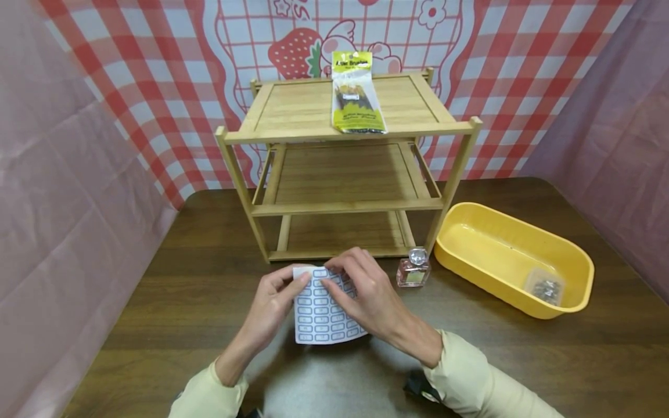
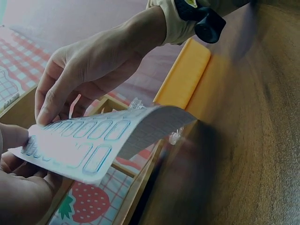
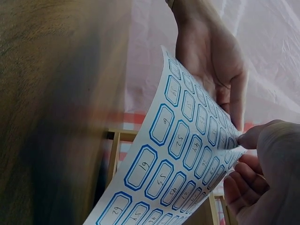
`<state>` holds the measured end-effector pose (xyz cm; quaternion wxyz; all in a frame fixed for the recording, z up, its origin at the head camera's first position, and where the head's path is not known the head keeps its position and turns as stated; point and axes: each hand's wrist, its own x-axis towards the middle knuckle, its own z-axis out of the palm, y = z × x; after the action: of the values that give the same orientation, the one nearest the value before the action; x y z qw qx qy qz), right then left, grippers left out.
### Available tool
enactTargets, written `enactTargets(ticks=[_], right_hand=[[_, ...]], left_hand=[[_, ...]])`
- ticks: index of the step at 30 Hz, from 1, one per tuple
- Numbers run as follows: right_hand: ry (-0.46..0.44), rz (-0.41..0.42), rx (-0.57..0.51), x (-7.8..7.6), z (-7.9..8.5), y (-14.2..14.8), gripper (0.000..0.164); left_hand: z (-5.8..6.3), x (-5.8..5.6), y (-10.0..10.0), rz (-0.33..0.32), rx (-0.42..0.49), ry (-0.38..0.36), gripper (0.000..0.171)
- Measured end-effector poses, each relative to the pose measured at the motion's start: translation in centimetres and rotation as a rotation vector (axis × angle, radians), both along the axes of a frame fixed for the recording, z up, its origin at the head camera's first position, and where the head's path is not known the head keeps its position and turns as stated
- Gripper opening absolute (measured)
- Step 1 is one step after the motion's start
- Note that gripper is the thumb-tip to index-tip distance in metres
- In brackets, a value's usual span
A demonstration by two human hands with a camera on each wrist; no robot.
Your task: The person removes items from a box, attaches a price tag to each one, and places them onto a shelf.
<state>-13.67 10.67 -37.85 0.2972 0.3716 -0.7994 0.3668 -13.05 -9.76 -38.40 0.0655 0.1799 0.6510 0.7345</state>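
Observation:
A white sheet of blue-bordered sticker labels (image 1: 320, 313) hangs between both hands above the table. Handwritten numbers show on the labels (image 3: 161, 124) in the right wrist view, and the sheet bows along its length. My left hand (image 1: 269, 307) pinches its upper left corner, thumb on the printed face and fingers behind. At the top edge my right hand (image 1: 373, 296) pinches the sheet, its thumb lying across the labels. In the left wrist view the right hand's fingertips (image 2: 44, 115) meet the sheet's edge.
A three-tier wooden rack (image 1: 347, 136) stands behind the hands, with a packet of artist brushes (image 1: 358, 104) on top. A pink perfume bottle (image 1: 414, 270) stands at its right front foot. Right of it, a yellow basin (image 1: 483, 244) holds a small clear box of metal pieces (image 1: 545, 287).

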Motion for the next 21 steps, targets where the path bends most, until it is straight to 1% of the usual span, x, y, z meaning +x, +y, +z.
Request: enactTargets(ticks=[4, 9, 13, 21], right_hand=[[0.029, -0.006, -0.002, -0.05, -0.08, -0.07, 0.026], [0.020, -0.008, -0.013, 0.07, -0.10, -0.12, 0.027], [0.021, -0.013, -0.035, 0.13, -0.05, -0.15, 0.027], [0.013, -0.017, -0.053, 0.23, -0.07, -0.19, 0.025]], left_hand=[[0.02, 0.12, 0.30, 0.033, -0.001, 0.000, 0.030], [-0.12, 0.07, 0.54, 0.066, -0.001, 0.002, 0.028], [-0.14, 0.03, 0.59, 0.063, 0.006, -0.002, 0.028], [-0.14, 0.08, 0.53, 0.037, 0.007, 0.017, 0.028]])
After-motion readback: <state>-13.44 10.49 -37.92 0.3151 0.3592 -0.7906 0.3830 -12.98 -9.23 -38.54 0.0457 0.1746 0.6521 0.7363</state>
